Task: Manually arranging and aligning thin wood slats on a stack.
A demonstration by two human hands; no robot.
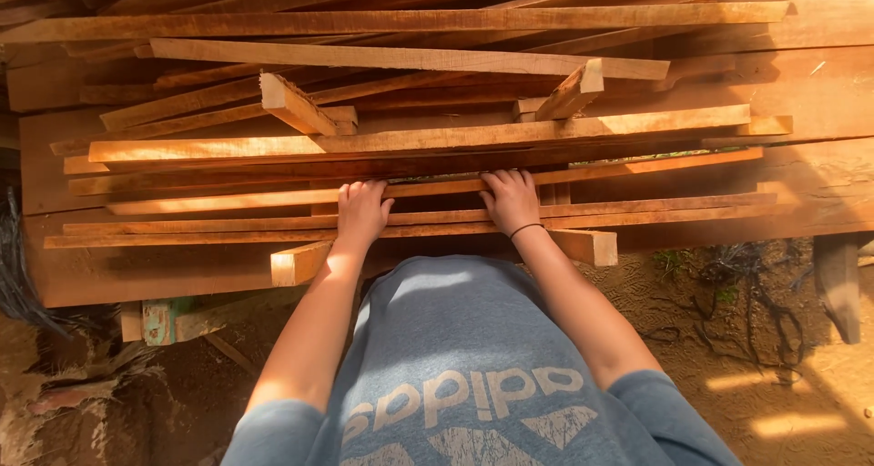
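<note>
A: What are the hands doing?
B: Left hand and right hand are lying flat, fingers curling over a long plank near the stack's front edge.
A: Next?
B: Probably needing a firmer grip for sliding it.

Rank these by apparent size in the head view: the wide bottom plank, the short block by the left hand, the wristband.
1. Wide bottom plank, largest.
2. Short block.
3. Wristband, smallest, on the right hand.
</note>
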